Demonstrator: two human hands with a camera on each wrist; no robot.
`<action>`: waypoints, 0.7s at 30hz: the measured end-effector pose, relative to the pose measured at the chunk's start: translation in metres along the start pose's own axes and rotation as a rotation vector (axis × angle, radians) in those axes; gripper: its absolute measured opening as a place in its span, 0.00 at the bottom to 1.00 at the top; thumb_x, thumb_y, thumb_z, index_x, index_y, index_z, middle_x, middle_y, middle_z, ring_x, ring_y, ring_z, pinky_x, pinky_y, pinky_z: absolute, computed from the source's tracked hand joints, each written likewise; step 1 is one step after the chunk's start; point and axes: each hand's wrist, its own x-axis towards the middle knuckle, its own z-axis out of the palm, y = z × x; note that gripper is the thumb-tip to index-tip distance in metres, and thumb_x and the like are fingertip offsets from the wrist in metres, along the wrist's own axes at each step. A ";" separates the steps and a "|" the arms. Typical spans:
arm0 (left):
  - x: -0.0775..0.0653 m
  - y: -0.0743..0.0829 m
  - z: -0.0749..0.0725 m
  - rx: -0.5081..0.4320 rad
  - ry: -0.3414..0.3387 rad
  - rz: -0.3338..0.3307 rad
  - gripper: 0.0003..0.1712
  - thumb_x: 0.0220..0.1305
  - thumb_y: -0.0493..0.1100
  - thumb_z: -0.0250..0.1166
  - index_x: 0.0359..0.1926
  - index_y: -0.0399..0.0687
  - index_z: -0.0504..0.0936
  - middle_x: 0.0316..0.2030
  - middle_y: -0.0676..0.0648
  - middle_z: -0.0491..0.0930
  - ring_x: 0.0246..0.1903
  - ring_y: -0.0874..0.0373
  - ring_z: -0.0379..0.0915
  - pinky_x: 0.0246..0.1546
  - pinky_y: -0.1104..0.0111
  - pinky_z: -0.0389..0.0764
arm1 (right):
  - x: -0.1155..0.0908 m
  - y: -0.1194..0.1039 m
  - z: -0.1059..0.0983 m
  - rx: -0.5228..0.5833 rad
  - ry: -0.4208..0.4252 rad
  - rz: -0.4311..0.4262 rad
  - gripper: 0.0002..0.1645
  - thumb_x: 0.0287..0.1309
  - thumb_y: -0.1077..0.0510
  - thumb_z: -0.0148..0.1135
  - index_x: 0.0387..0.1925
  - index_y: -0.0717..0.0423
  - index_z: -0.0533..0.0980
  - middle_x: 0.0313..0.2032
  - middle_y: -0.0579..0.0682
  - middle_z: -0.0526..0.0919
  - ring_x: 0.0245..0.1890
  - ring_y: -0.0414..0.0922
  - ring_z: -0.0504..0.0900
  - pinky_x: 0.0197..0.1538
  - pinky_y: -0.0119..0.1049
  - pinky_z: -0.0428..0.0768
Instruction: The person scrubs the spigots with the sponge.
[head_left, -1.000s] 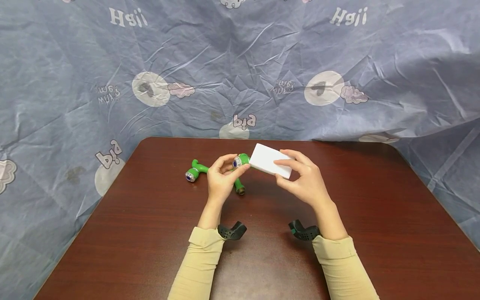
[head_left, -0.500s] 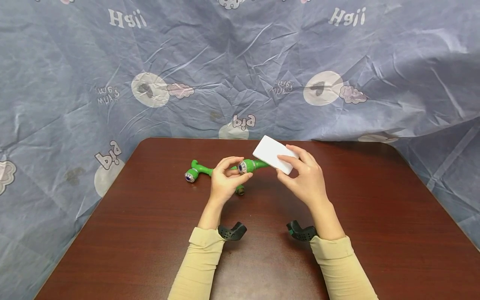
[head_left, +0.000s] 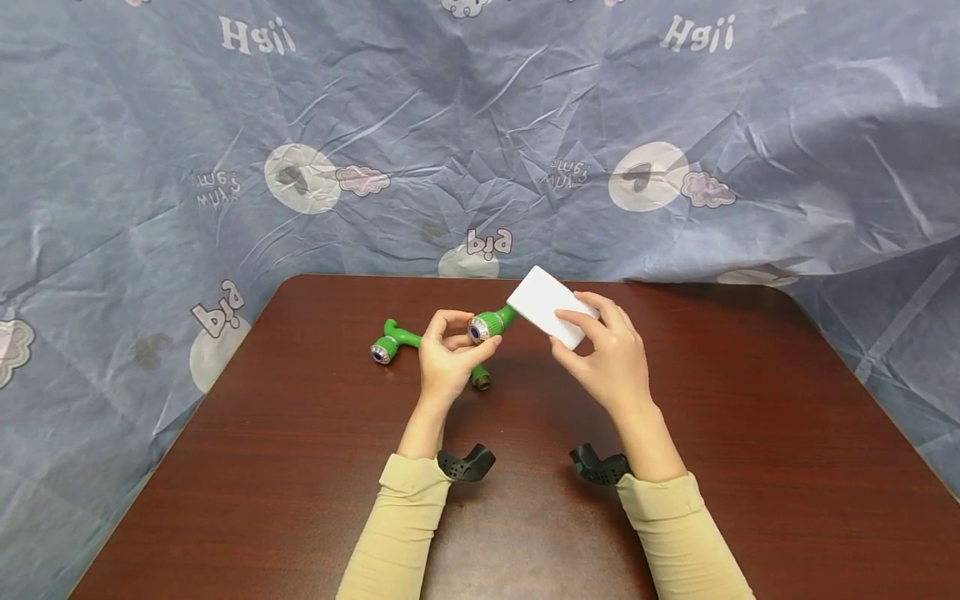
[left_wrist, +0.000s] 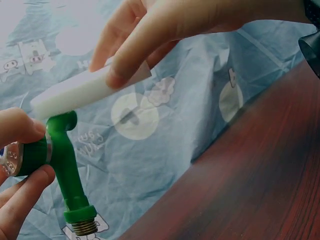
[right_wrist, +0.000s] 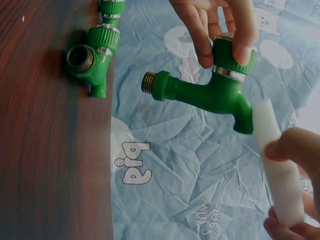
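My left hand (head_left: 450, 354) pinches a green tap (head_left: 491, 323) by its ribbed knob, holding it up over the table. In the left wrist view the tap's threaded brass inlet (left_wrist: 84, 227) points down. My right hand (head_left: 611, 354) grips a white sponge block (head_left: 551, 307) between thumb and fingers. One end of the sponge (right_wrist: 277, 165) lies right at the mouth of the tap's spout (right_wrist: 243, 122) in the right wrist view. From the head, the sponge hides part of the tap.
More green taps lie on the dark wooden table (head_left: 300, 467); one with a silver-capped knob (head_left: 384, 350) is left of my left hand, and a brass-threaded end (head_left: 481, 381) shows behind that hand. A patterned blue-grey cloth (head_left: 480, 150) hangs behind the table.
The sponge has moved slightly up and right and tilted more steeply. The held tap first swung to point rightward, then turned with its body angled upward. Both hands keep their hold.
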 end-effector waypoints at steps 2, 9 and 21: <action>-0.001 0.008 0.001 0.005 0.007 -0.020 0.24 0.41 0.21 0.70 0.42 0.24 0.70 0.35 0.45 0.73 0.27 0.60 0.80 0.24 0.73 0.79 | 0.001 0.001 -0.001 -0.009 0.039 0.035 0.17 0.39 0.60 0.71 0.37 0.56 0.84 0.48 0.56 0.78 0.45 0.56 0.76 0.42 0.49 0.75; -0.001 0.013 0.002 0.015 0.005 -0.029 0.24 0.42 0.21 0.70 0.41 0.24 0.69 0.34 0.47 0.73 0.28 0.58 0.80 0.25 0.73 0.80 | 0.001 -0.006 0.004 0.106 0.001 -0.040 0.19 0.39 0.59 0.72 0.39 0.55 0.83 0.47 0.57 0.79 0.45 0.54 0.77 0.42 0.48 0.76; -0.001 0.011 0.003 -0.015 -0.022 -0.025 0.22 0.42 0.19 0.67 0.41 0.22 0.69 0.36 0.45 0.74 0.29 0.53 0.80 0.29 0.70 0.82 | -0.001 -0.016 0.009 0.182 -0.087 -0.082 0.18 0.40 0.61 0.71 0.40 0.54 0.84 0.48 0.56 0.79 0.47 0.53 0.78 0.44 0.47 0.77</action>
